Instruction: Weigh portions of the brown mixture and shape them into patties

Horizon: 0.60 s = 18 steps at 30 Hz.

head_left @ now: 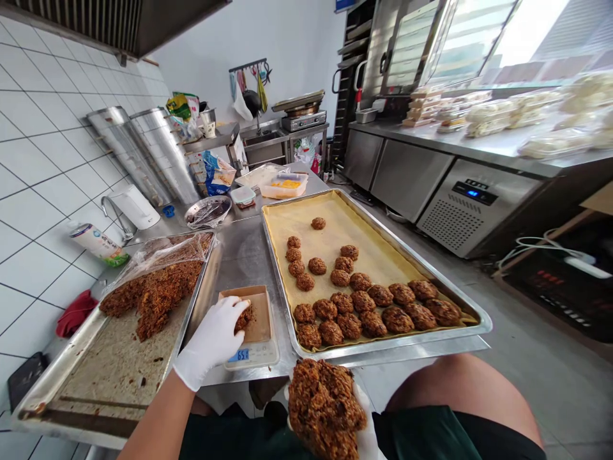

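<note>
My left hand (218, 335), in a white glove, curls its fingers around a small lump of brown, crumbly dough-like mixture (244, 317). The lump sits over the brown square tray (261, 306) of a digital scale (258, 355), whose display is lit. Low in front of me, my right hand (366, 415), also gloved, cups a much larger lump of the same mixture (325, 406), which hides most of its fingers. To the right of the scale, several rounded brown balls (350, 324) lie on a lined baking tray (283, 306), densest along its near edge.
On the left, a metal tray (96, 377) carries a heap of the mixture (167, 294) partly under plastic film. Behind stand a film-covered bowl (208, 211) and a plastic tub with yellow contents (285, 185). A bottle (98, 243) leans by the tiled wall.
</note>
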### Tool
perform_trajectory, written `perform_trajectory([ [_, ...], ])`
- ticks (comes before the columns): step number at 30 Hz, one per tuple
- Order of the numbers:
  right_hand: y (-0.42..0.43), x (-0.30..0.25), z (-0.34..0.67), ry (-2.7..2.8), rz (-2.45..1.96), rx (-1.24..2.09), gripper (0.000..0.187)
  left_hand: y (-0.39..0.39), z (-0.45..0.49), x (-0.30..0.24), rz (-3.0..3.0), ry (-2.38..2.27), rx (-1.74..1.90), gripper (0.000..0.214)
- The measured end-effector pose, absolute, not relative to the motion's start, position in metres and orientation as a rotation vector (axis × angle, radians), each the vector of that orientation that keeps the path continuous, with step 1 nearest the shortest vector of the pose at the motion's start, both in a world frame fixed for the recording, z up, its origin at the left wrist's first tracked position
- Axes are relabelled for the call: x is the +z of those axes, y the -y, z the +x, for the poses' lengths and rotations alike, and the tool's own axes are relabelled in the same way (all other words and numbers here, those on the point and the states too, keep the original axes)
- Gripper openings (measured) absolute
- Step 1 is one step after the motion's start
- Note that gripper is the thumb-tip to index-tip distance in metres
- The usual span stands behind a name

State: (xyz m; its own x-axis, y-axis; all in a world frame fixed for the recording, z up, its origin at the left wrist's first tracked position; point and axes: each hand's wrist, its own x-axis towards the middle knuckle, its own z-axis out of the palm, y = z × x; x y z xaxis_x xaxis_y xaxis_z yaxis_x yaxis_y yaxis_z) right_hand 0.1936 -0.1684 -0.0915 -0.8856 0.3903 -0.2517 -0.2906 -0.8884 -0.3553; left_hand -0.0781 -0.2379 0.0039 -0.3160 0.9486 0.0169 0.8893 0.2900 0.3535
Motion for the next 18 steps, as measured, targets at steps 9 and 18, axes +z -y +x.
perform_trajectory([
  [9,0.168,-0.078,0.191,0.245,-0.513,2.780,0.050,0.213,-0.101,0.005,1.498,-2.198,0.484,0.025],
  [18,0.167,-0.074,0.197,0.173,-0.517,2.766,0.054,0.211,-0.105,0.027,0.945,-1.800,1.123,0.034],
])
